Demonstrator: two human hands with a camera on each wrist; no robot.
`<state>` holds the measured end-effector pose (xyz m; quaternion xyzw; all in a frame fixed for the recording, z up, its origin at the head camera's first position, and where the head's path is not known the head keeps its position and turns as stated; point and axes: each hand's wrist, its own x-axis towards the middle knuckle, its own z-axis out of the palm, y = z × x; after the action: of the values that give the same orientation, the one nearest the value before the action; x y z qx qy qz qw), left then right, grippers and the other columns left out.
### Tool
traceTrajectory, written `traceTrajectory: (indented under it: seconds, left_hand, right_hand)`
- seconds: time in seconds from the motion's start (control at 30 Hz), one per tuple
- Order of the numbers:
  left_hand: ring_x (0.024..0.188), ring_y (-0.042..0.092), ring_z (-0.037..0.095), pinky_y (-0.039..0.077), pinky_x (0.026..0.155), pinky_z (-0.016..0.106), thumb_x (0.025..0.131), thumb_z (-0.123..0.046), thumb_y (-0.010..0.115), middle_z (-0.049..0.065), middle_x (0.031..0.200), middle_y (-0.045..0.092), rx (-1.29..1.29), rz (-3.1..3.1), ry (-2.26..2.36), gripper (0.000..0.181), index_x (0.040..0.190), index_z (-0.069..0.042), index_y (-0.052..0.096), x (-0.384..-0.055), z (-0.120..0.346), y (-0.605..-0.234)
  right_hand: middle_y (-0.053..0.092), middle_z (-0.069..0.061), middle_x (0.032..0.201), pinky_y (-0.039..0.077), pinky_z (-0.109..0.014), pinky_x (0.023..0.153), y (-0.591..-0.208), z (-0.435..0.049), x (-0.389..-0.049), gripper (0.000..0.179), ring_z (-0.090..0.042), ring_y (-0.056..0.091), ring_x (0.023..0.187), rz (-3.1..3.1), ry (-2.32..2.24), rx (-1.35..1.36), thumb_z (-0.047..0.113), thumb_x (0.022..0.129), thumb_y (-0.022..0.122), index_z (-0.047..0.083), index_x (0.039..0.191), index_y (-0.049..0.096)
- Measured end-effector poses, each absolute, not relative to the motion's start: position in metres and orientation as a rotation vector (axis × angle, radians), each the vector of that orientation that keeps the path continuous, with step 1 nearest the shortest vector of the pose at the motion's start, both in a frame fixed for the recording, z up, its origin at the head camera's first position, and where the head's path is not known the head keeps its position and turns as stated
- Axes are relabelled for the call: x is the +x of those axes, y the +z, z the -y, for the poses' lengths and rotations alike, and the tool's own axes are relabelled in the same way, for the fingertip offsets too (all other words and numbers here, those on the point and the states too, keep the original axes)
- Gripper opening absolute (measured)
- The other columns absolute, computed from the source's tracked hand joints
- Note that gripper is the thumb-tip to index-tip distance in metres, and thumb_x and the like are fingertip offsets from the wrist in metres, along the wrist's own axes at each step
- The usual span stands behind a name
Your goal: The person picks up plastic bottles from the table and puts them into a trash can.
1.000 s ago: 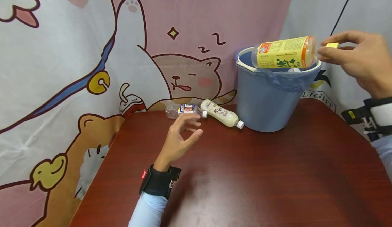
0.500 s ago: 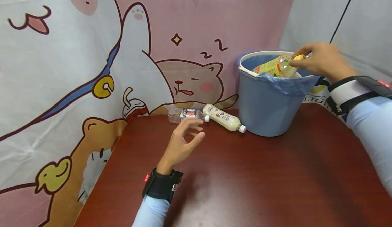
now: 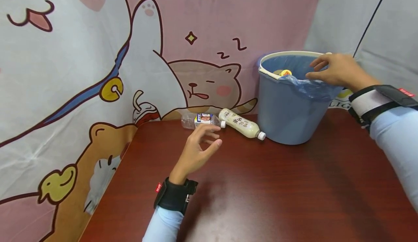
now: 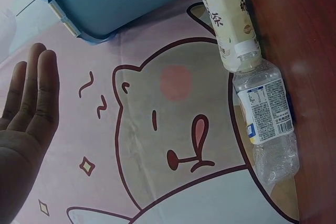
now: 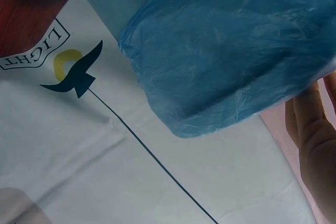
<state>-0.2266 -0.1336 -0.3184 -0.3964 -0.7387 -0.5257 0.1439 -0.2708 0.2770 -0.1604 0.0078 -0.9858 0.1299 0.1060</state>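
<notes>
My right hand (image 3: pixel 343 69) hovers at the right rim of a blue bucket (image 3: pixel 289 111) with loosely bent fingers and nothing in them. Inside the bucket, a yellow round top (image 3: pixel 286 73) shows just past the front rim; whatever lies lower is hidden. Over the table my left hand (image 3: pixel 195 153) holds nothing, its fingers apart from the thumb. Just beyond it lies a clear plastic bottle (image 4: pixel 273 156) with a white cap. A cream-coloured milk tea bottle (image 3: pixel 241 124) lies beside that one, its capped end towards the bucket.
A thin blue bin liner (image 5: pixel 226 61) folds over the bucket's rim and hangs down outside. The dark red-brown table (image 3: pixel 261 191) reaches back to a cartoon-printed cloth (image 3: pixel 209 17), close behind the bottles and bucket.
My right hand lowered the yellow-labelled bottle into the bucket and let go of it; only a yellow top shows there now. My left hand has stayed nearly still.
</notes>
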Motion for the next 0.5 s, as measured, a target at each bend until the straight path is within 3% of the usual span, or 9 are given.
traceTrajectory:
  seconds: [0.23, 0.5]
  left_hand:
    - [0.104, 0.064, 0.034, 0.059, 0.082, 0.036, 0.091, -0.004, 0.066, 0.019, 0.121, 0.058, -1.124, 2.156, -1.503, 0.034, 0.124, 0.0, 0.058, -0.226, 0.129, -0.316]
    - [0.104, 0.065, 0.029, 0.058, 0.082, 0.036, 0.091, -0.005, 0.067, 0.015, 0.122, 0.059, -1.065, 2.161, -1.489, 0.033, 0.123, -0.004, 0.059, -0.227, 0.13, -0.32]
  right_hand:
    - [0.056, -0.033, 0.128, 0.041, -0.061, 0.086, -0.163, -0.281, -0.264, 0.055, -0.052, 0.047, 0.114, 2.891, 0.41, -0.015, 0.039, 0.093, 0.06, -0.003, 0.129, 0.055]
    - [0.063, -0.027, 0.122, 0.043, -0.057, 0.087, -0.155, -0.258, -0.244, 0.046, -0.045, 0.058, 0.112, 2.73, 0.47, 0.138, 0.037, 0.093, 0.063, 0.002, 0.123, 0.064]
